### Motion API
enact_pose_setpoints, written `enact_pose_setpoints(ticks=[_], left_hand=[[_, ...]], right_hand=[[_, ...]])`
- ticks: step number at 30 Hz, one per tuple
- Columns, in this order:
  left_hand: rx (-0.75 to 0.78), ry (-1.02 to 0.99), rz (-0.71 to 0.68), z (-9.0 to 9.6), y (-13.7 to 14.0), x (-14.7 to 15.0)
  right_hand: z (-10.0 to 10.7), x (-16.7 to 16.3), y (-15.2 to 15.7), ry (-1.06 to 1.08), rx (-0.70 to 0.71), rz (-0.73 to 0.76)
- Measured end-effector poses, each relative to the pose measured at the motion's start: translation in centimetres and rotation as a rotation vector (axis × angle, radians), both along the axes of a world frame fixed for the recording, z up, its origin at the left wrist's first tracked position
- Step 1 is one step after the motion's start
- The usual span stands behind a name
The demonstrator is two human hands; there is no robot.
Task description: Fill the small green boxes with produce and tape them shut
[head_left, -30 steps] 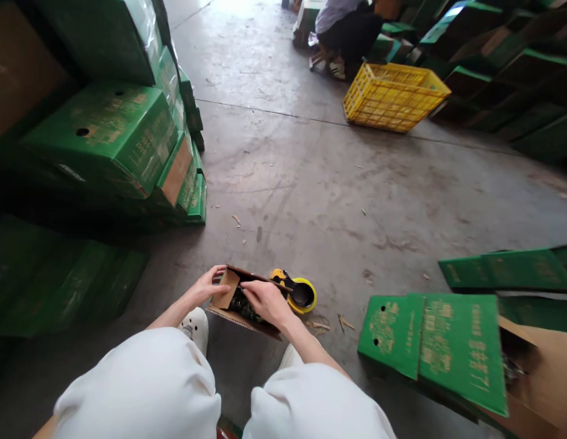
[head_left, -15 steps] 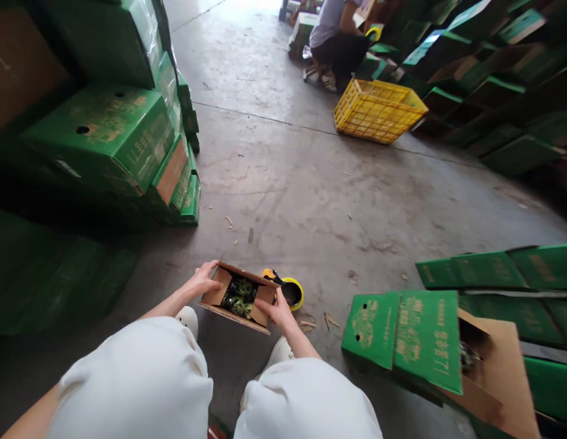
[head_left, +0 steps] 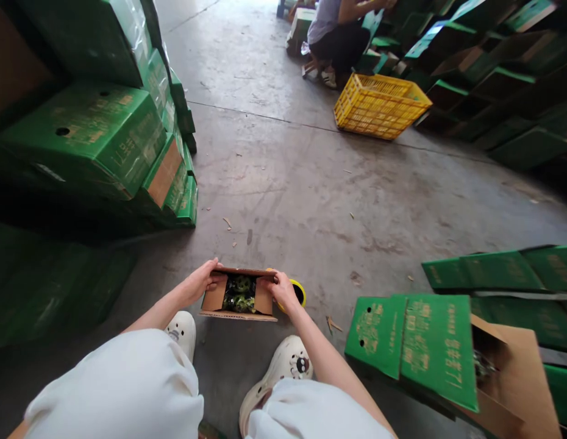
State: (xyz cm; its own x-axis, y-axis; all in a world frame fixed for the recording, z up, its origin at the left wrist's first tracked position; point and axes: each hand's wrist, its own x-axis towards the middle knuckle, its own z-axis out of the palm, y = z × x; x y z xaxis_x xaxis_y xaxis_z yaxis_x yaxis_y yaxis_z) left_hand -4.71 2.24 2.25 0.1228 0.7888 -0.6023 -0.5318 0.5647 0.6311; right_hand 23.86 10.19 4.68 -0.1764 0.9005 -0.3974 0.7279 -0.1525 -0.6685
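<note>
The left hand [head_left: 199,283] and right hand [head_left: 282,289] are gripping opposite ends of a small cardboard box [head_left: 240,295], fingers curled over its far flap. The box is sitting on the concrete floor [head_left: 311,183] before the white shoes [head_left: 283,366], with dark green items [head_left: 239,292] showing inside and a yellow tape dispenser [head_left: 300,291] lying just beside the right hand

Bare forearms, white trousers [head_left: 123,390], and white clog shoes [head_left: 283,366], one bearing a small round charm
</note>
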Motion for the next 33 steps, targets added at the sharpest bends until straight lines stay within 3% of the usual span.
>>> enact_pose_setpoints(ticks=[3,6,8,15,22,27,33], left_hand=[[-0.026,0.027,0.036,-0.7,0.0,0.1],[0.029,0.093,-0.065,-1.5,-0.3,-0.2],[0.088,0.21,-0.138,-2.1,-0.6,-0.5],[0.098,0.688,-0.264,-3.7,-1.0,-1.1],[0.174,0.648,-0.251,-4.2,-1.1,-0.8],[0.181,0.632,-0.253,-3.9,-0.6,-0.9],[0.207,0.672,-0.323,-3.7,-0.1,-1.2]], right_hand=[[0.3,0.3,0.3,0.056,-0.026,-0.03],[0.9,0.9,-0.3,0.173,-0.023,-0.066],[1.4,1.2,-0.5,0.2,0.006,-0.015],[3.9,2.5,-0.4,-0.124,0.223,0.519],[5.5,1.7,-5.3,-0.338,0.322,0.875],[4.6,-0.9,-4.5,-0.434,0.432,0.907],[2.6,-2.4,-1.5,-0.589,0.307,0.878]])
